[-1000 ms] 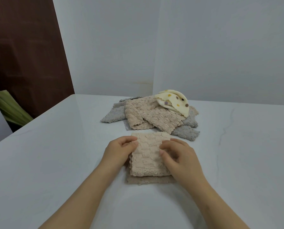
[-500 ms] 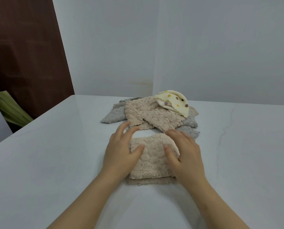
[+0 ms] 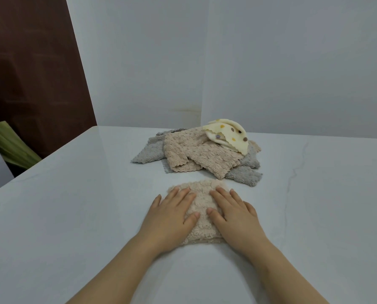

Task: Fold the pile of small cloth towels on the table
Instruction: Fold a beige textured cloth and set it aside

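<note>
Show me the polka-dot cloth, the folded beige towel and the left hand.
polka-dot cloth (image 3: 230, 134): head view, spotted upper face.
folded beige towel (image 3: 202, 202): head view, uncovered middle strip.
left hand (image 3: 172, 216): head view, back of the hand.

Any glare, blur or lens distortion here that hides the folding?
Head view: light is soft and even, only faint shadows under the left hand and right hand; head view: small glare patches sit at the right edge of the glossy table, clear of the folded beige towel; head view: wide-angle lens tilts the brown panel; the pile is slightly soft, not smeared.
</note>
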Demonstrator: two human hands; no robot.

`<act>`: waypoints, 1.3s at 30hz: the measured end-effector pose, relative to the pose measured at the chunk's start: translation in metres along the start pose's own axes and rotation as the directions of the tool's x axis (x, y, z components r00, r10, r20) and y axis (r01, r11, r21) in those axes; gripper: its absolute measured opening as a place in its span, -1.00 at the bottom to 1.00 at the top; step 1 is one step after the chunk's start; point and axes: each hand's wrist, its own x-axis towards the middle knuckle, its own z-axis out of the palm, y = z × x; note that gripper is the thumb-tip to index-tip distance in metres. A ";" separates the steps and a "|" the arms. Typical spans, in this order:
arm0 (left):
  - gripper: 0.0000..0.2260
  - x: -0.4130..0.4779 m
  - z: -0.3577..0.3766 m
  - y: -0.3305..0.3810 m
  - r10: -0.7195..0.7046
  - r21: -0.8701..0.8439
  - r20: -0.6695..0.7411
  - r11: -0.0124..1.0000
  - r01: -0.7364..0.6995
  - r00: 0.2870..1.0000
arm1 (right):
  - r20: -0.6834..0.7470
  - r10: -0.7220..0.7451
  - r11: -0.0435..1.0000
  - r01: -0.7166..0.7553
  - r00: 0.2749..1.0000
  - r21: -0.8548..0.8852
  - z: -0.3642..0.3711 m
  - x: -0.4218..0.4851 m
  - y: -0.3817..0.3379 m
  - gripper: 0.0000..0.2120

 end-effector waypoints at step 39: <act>-0.46 0.000 -0.017 0.013 -0.549 -0.241 0.017 0.809 0.536 0.836 | -0.157 0.318 0.944 -0.297 0.935 0.144 -0.006 0.003 0.002 -0.66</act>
